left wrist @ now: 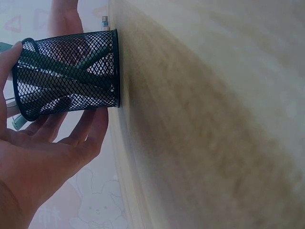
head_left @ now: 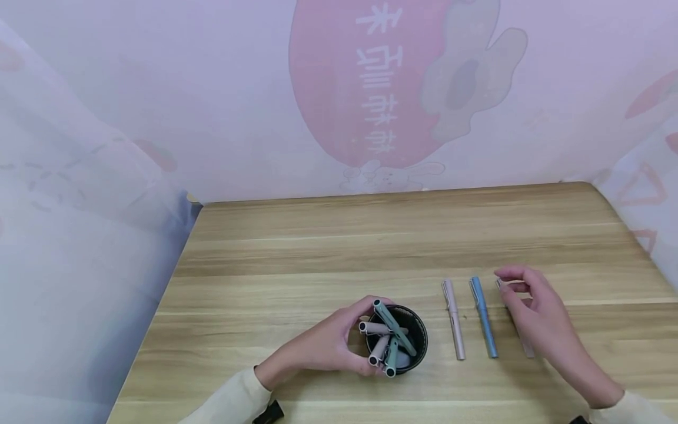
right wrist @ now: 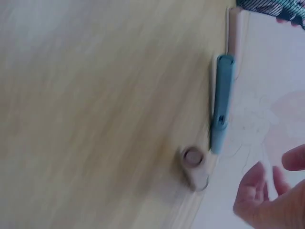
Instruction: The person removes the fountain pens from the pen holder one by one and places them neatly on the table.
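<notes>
My left hand [head_left: 331, 341] holds a black wire-mesh pen cup [head_left: 423, 338], thumb and fingers curved round its wall. Several capped pens, green [head_left: 394, 327] and pale pink [head_left: 378, 350], lean inside the cup. In the left wrist view the cup's mesh wall [left wrist: 71, 71] stands upright on the table. My right hand [head_left: 545, 327] hovers over a pale pen [head_left: 527, 346], partly hiding it. The right wrist view shows its thumb and fingers [right wrist: 250, 188] apart, with a gap to that pen [right wrist: 194, 167]. Nothing shows between them.
Left of the right hand, a blue pen [head_left: 483, 318] and a pale pink pen [head_left: 454, 321] lie roughly parallel on the wooden table [head_left: 318, 247], between cup and hand. A printed cloth [head_left: 238, 118] hangs behind the table and along its sides.
</notes>
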The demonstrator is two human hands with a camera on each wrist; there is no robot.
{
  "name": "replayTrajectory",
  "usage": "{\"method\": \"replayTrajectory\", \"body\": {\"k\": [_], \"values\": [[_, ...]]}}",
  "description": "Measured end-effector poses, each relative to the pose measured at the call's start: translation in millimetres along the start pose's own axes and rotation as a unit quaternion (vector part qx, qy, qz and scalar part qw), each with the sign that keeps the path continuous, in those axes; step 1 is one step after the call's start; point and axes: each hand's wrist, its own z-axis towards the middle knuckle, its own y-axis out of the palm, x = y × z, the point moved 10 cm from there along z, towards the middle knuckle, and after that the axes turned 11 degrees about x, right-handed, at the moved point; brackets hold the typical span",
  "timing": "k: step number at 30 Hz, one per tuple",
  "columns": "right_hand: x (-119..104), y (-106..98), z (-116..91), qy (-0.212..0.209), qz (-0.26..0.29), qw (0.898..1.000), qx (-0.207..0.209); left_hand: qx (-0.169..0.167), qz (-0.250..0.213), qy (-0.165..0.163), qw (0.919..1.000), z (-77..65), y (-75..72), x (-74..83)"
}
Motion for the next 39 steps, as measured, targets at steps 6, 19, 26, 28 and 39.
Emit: {"method": "replayTrajectory", "body": {"k": [6, 19, 26, 28, 39], "values": [[-24.6, 13.6, -6.6, -0.025, 0.1, 0.994, -0.022, 0.002, 0.007, -0.01, 0.9999, -1.0, -0.4, -1.8], [-63.1, 57.9, -29.6, -0.048, 0.247, 0.96, -0.126, 0.021, 0.021, -0.057, 0.9979, -5.4, -2.3, -11.2], [-83.2, 75.1, -39.9, -0.04, 0.249, 0.954, -0.161, 0.016, 0.016, -0.042, 0.9989, -3.6, -2.9, -7.1], [-86.6, 79.2, -40.9, -0.036, 0.249, 0.953, -0.168, 0.014, 0.009, -0.037, 0.9992, -2.3, -2.2, -5.4], [-103.9, 102.2, -45.2, -0.083, 0.262, 0.941, -0.197, 0.018, 0.025, -0.047, 0.9984, -5.6, -4.3, -7.7]]}}
